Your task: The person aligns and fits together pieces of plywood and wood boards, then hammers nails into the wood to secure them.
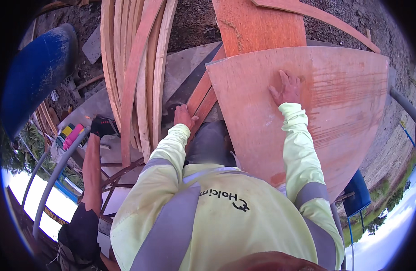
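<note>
While the right hand (287, 88) lies flat on a big plywood sheet (348, 90), fingers spread wide and gripping nothing, the left hand (185, 116) rests just beside the sheet's near left corner. Its fingers are bent down over the ends of two narrow reddish slats (204, 97); whether they close around the wood cannot be told.

The sheet fills the right half of the scene, running from the person's body out toward the far right. Its face is reddish-brown with a rough, streaky grain, paler toward the left and scored with darker red lines on the right (its edges only look bowed, bent by the wide lens). It lies over the reddish slats and a grey board.

Both sleeves are pale yellow-green work cloth with grey bands.

To the left, a bundle of long thin strips (135, 67) of pale, smooth wood runs from near to far. A second reddish board (257, 22) lies beyond the sheet on dark gravelly ground. Far left stands a blue drum (36, 72). Near left, another person's bare forearm (92, 171) reaches up beside a grey metal rail (59, 167).
</note>
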{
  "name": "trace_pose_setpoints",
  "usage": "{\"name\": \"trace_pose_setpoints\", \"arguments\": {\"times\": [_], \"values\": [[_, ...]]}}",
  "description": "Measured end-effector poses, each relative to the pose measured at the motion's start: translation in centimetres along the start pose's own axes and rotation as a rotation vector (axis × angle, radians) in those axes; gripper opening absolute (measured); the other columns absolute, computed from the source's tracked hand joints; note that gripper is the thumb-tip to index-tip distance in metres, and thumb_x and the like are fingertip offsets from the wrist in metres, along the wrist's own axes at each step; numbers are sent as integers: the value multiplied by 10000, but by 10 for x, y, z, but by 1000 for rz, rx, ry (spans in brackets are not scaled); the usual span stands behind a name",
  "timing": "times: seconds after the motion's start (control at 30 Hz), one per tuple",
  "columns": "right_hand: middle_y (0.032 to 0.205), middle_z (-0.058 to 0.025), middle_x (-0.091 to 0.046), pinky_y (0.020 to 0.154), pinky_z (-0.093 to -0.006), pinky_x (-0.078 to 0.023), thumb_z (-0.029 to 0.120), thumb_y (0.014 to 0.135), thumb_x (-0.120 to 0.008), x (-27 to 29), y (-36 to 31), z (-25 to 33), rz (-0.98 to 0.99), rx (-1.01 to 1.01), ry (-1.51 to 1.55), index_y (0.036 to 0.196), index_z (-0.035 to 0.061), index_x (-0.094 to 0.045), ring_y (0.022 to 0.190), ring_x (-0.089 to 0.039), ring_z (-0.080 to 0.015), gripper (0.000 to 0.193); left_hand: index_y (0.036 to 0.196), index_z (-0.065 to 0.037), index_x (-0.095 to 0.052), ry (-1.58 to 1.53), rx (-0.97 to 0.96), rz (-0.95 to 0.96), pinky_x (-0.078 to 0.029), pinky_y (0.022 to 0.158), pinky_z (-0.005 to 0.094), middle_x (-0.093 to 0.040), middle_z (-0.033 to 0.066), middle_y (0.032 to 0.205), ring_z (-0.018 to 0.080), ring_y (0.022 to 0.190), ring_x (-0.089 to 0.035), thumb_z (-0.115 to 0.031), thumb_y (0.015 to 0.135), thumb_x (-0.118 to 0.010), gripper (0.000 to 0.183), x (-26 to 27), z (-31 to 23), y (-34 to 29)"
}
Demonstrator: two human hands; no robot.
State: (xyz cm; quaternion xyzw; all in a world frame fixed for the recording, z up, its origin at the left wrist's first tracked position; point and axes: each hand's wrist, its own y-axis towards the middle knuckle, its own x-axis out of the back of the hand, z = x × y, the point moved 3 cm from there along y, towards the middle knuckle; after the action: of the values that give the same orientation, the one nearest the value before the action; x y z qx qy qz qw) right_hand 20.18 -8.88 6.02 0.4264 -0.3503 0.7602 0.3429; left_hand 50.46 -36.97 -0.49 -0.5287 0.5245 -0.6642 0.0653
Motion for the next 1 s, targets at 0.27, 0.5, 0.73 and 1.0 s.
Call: {"name": "trace_pose_setpoints", "arguments": {"times": [0.27, 0.5, 0.73, 1.0], "values": [[1415, -35, -405, 1122, -566, -197, 421, 642, -824, -28, 73, 79, 231, 117, -123, 1380, 171, -448, 1389, -267, -303, 865, 1236, -28, -477, -54, -30, -241, -431, 950, 442, -500, 174, 1185, 363, 1128, -489, -187, 747, -788, 601, -17, 2, -12], [1356, -44, -477, 1120, -553, -166, 471, 611, -823, -34, 77, 82, 189, 67, -51, 1323, 158, -511, 1358, -306, -300, 838, 1213, -13, -498, -19, -13, -116, -426, 963, 431, -514, 181, 1177, 362, 1149, -480, -203, 735, -800, 596, -3, 7, 3], [1262, -65, -516, 1094, -572, -194, 436, 570, -856, -23, 83, 95, 271, 31, -87, 1241, 129, -561, 1304, -359, -279, 795, 939, 22, -546, -138, -105, -154, -443, 799, 465, -554, 214, 949, 399, 892, -557, -159, 761, -756, 329, -16, 4, -5], [1180, -67, -536, 1049, -592, -244, 407, 548, -872, -7, 80, 78, 367, -64, -87, 1187, 109, -596, 1210, -408, -286, 756, 1009, 23, -625, -369, -537, -566, -504, 730, 386, -658, 188, 890, 325, 775, -638, -174, 890, -630, 230, 150, -123, 92]]}}
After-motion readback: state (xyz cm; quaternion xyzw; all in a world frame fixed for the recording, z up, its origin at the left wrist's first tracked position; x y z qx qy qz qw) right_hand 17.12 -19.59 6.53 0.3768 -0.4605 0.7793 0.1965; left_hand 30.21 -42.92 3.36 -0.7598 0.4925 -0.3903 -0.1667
